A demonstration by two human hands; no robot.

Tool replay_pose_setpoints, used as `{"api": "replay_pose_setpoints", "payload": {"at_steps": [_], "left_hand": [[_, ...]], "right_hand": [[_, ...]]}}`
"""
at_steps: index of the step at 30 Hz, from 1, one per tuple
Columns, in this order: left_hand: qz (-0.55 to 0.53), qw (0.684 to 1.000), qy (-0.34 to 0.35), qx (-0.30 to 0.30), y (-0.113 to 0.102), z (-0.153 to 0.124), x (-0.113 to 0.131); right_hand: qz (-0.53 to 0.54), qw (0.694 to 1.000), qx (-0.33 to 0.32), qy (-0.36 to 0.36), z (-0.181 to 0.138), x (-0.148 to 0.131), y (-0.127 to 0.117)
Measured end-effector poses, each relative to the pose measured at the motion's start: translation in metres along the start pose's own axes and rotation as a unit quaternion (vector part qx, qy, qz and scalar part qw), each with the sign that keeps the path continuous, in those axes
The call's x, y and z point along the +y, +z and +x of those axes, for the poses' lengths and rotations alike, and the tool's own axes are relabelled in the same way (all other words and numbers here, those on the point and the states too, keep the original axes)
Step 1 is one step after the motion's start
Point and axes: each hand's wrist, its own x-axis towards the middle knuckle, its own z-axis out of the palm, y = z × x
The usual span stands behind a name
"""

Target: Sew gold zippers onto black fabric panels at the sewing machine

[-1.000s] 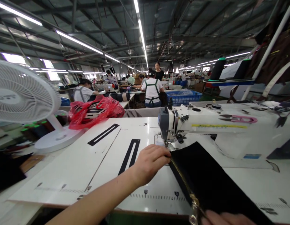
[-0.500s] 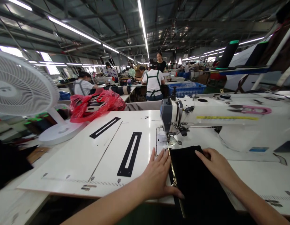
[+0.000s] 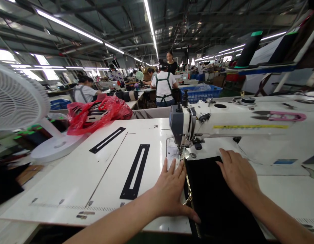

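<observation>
A black fabric piece [image 3: 215, 200] lies on the white sewing table, its far edge just in front of the sewing machine's needle area [image 3: 181, 152]. Along its left side runs a gold-toothed zipper [image 3: 188, 184] with a metal pull. My left hand [image 3: 169, 195] rests flat with fingers spread beside the zipper, the thumb lying across it onto the cloth. Near the fabric's far right corner is my right hand [image 3: 238, 174], fingers stretched out and thumb by the edge. The sewing machine [image 3: 228, 118] stands right behind the cloth.
Two black slotted strips [image 3: 135, 173] [image 3: 107, 140] lie on the table at left. Behind them is a red plastic bag [image 3: 98, 113], and a white fan [image 3: 17, 101] stands far left. Pink-handled snips [image 3: 278, 116] rest on the machine. Several people work beyond.
My right hand has shifted forward from the fabric's edge, its fingers stretching out more. My left hand stays by the zipper with fingers spread wider. The view has turned slightly right.
</observation>
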Motion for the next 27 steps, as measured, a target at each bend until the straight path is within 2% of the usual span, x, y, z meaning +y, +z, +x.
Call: {"api": "replay_pose_setpoints", "payload": {"at_steps": [2, 3, 6, 9, 13, 15, 17, 19, 20, 22, 24, 27], "left_hand": [[0.000, 1.000, 0.001, 0.002, 0.001, 0.000, -0.001], [-0.001, 1.000, 0.001, 0.002, 0.001, 0.001, -0.002], [-0.008, 1.000, 0.002, -0.008, 0.002, 0.003, -0.004], [-0.008, 1.000, 0.000, -0.005, 0.000, 0.002, -0.003], [-0.026, 0.998, 0.011, 0.050, -0.002, -0.021, 0.012], [-0.036, 0.995, 0.046, 0.084, 0.004, -0.039, 0.021], [-0.031, 0.985, 0.109, 0.129, 0.013, -0.055, 0.028], [-0.038, 0.970, 0.163, 0.176, 0.020, -0.063, 0.030], [-0.045, 0.967, 0.165, 0.189, 0.022, -0.062, 0.029], [-0.055, 0.975, 0.117, 0.183, 0.019, -0.056, 0.027], [-0.047, 0.986, 0.071, 0.143, 0.010, -0.045, 0.024], [-0.030, 0.993, 0.078, 0.079, -0.008, -0.035, 0.014]], "right_hand": [[0.040, 0.994, 0.046, -0.092, -0.005, -0.015, -0.007], [0.074, 0.987, 0.047, -0.136, -0.009, -0.024, -0.008], [0.122, 0.966, -0.026, -0.228, -0.026, -0.046, -0.003], [0.117, 0.963, -0.080, -0.229, -0.038, -0.052, 0.008], [0.137, 0.964, -0.079, -0.214, -0.039, -0.048, 0.014], [0.139, 0.964, -0.080, -0.214, -0.037, -0.047, 0.012], [0.135, 0.963, -0.088, -0.218, -0.034, -0.047, 0.009], [0.129, 0.963, -0.092, -0.217, -0.029, -0.048, 0.006], [0.127, 0.964, -0.087, -0.217, -0.027, -0.048, 0.005], [0.120, 0.966, -0.065, -0.221, -0.025, -0.049, 0.006], [0.105, 0.966, -0.038, -0.231, -0.026, -0.049, 0.011], [0.080, 0.967, -0.007, -0.244, -0.029, -0.045, 0.020]]}}
